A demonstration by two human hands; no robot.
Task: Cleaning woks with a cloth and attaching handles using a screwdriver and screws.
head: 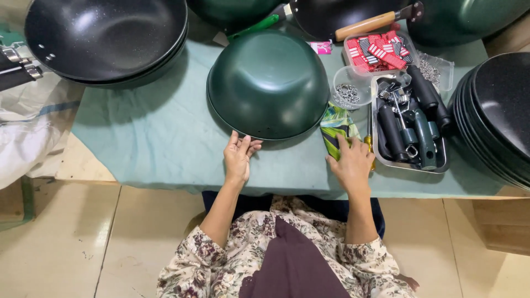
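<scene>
Green upturned wok (pixel 268 83) touched by open left hand (pixel 238 155); right hand (pixel 352 164) fingers press striped green packet (pixel 337 129)

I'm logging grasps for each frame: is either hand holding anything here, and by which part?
Nothing is gripped. The left hand touches the near rim of the upturned dark green metal wok; the right hand rests on the green patterned packet.
</scene>
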